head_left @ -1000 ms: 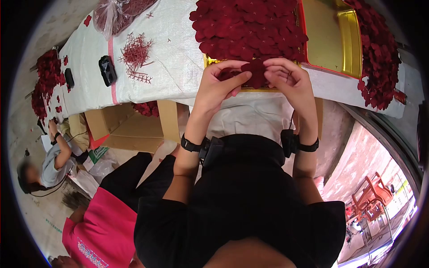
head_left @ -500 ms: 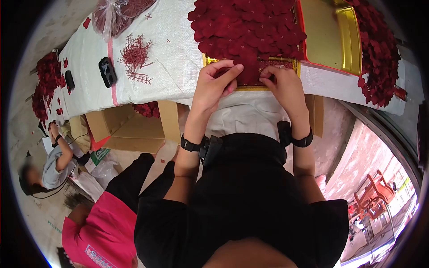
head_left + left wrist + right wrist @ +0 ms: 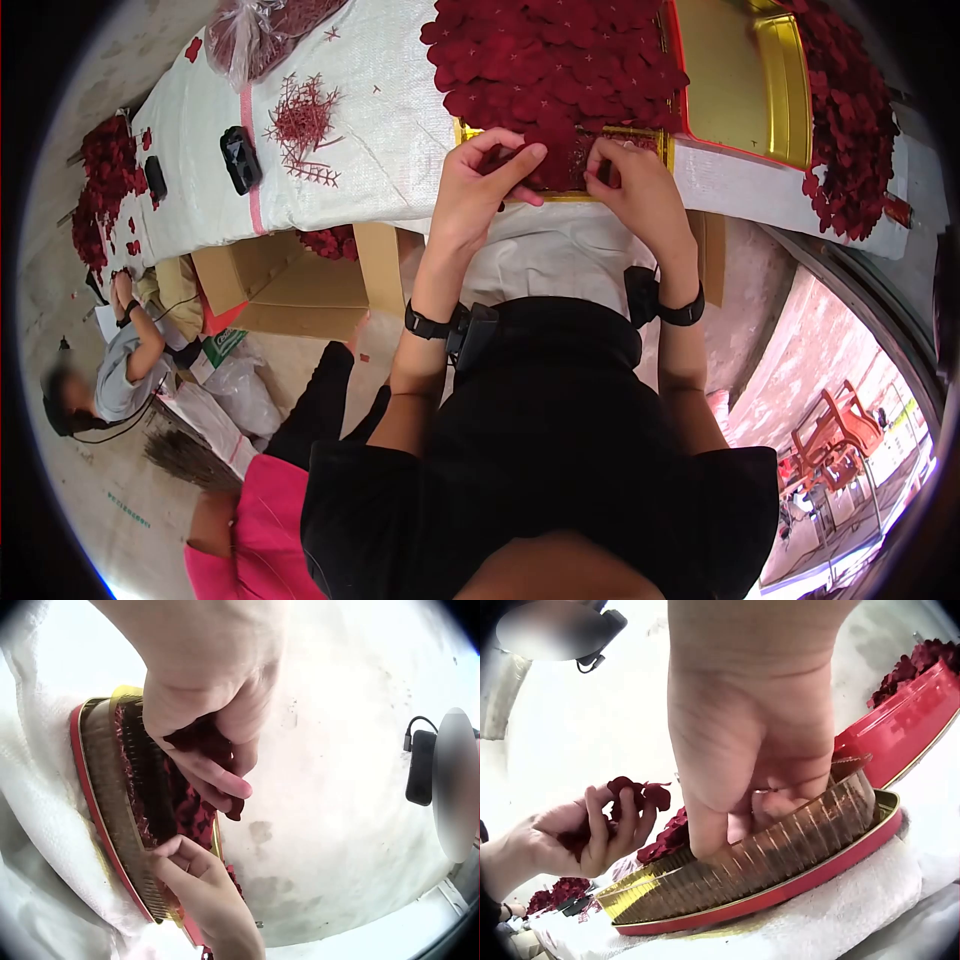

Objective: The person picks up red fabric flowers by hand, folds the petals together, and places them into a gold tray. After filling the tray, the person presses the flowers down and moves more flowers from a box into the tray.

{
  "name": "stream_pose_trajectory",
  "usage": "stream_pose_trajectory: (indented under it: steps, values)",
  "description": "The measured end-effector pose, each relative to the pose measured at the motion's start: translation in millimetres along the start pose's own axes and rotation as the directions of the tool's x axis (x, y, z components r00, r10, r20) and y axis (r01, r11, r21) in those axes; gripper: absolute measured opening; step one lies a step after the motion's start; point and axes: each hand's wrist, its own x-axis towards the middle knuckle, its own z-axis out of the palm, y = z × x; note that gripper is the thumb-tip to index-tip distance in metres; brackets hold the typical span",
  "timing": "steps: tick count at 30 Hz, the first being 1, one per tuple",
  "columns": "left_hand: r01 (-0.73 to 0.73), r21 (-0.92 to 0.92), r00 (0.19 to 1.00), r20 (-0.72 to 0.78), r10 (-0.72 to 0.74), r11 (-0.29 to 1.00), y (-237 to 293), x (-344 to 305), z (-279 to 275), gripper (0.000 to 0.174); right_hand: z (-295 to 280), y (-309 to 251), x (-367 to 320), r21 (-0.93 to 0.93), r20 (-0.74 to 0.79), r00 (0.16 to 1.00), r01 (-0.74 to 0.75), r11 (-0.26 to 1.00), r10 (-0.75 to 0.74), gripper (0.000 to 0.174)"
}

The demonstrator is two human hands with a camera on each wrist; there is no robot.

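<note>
My left hand (image 3: 485, 185) holds several dark red cloth petals (image 3: 656, 797), some cupped in the palm and one flower-shaped piece pinched at the fingertips. It hovers over the left part of a ribbed clear plastic tray (image 3: 802, 851), which sits in a shallow red-rimmed tin (image 3: 720, 924). My right hand (image 3: 640, 185) reaches down into the right side of this tray, thumb and fingers bent toward each other among small reddish bits. The tray wall hides its fingertips in the right wrist view, so I cannot tell whether they grip a bit.
Layered red petals (image 3: 550, 70) cover the area behind the tray. A red box with gold inside (image 3: 735, 75) stands to the right, beside another petal heap (image 3: 850, 130). Thin red twiggy pieces (image 3: 303, 115) and a black device (image 3: 240, 160) lie left on white cloth.
Both hands were together at a petal piece; the right hand has since drawn away and dipped into the tray. The left hand stays nearly in place. A person in pink at lower left has shifted.
</note>
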Motion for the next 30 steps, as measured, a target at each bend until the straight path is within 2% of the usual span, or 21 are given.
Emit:
stream_pose_trajectory:
  steps: [3, 6, 9, 12, 15, 18, 21, 24, 27, 30]
  values:
    - [-0.024, 0.022, 0.999, 0.039, 0.023, 0.999, -3.5, 1.2, -3.9, 0.014, -0.4, 0.2, 1.6, 0.1, -0.037, 0.999, 0.003, 0.995, 0.001, 0.012]
    - [-0.057, 0.053, 0.997, 0.053, 0.054, 0.997, -0.5, 0.4, -1.7, 0.02, -2.6, -7.0, -0.9, 0.309, -0.068, 0.997, -0.021, 0.951, 0.044, 0.011]
    - [-0.06, 0.079, 0.998, -0.004, 0.06, 0.995, 8.6, -3.6, 7.3, 0.027, -6.1, -9.4, -5.6, 0.385, -0.086, 0.996, 0.01, 0.923, 0.026, 0.014]
    - [-0.076, 0.088, 0.997, 0.006, 0.076, 0.993, 7.1, -3.7, 7.6, 0.029, -12.1, -13.3, -13.2, 0.483, -0.043, 0.996, -0.044, 0.875, 0.074, 0.019]
    - [-0.001, 0.083, 1.0, 0.005, 0.001, 0.997, 3.5, -3.7, 4.0, 0.024, -18.5, -20.1, -16.9, 0.634, -0.045, 0.995, -0.045, 0.772, 0.094, 0.015]
    - [-0.033, 0.06, 0.999, 0.025, 0.031, 0.998, -0.4, -3.0, 4.4, 0.021, -21.0, -24.9, -19.8, 0.753, -0.023, 0.992, -0.064, 0.654, 0.124, 0.017]
    - [-0.02, 0.055, 0.998, 0.058, 0.016, 0.998, 4.6, -6.0, 8.1, 0.019, -18.1, -29.0, -18.6, 0.825, -0.031, 0.994, -0.034, 0.564, 0.106, 0.019]
    - [0.012, 0.057, 0.995, 0.098, -0.018, 0.998, 7.9, -8.3, 9.7, 0.017, -13.4, -30.8, -16.4, 0.828, -0.047, 0.995, -0.01, 0.561, 0.087, 0.019]
    - [0.006, 0.016, 0.99, 0.144, -0.008, 1.0, 12.8, -11.6, 15.2, 0.016, -11.2, -40.5, -15.3, 0.876, -0.08, 0.987, 0.004, 0.481, 0.137, 0.017]
    - [-0.005, 0.014, 0.988, 0.157, 0.002, 1.0, 14.4, -13.3, 18.1, 0.016, -11.5, -37.5, -16.1, 0.862, -0.102, 0.989, 0.036, 0.506, 0.103, 0.015]
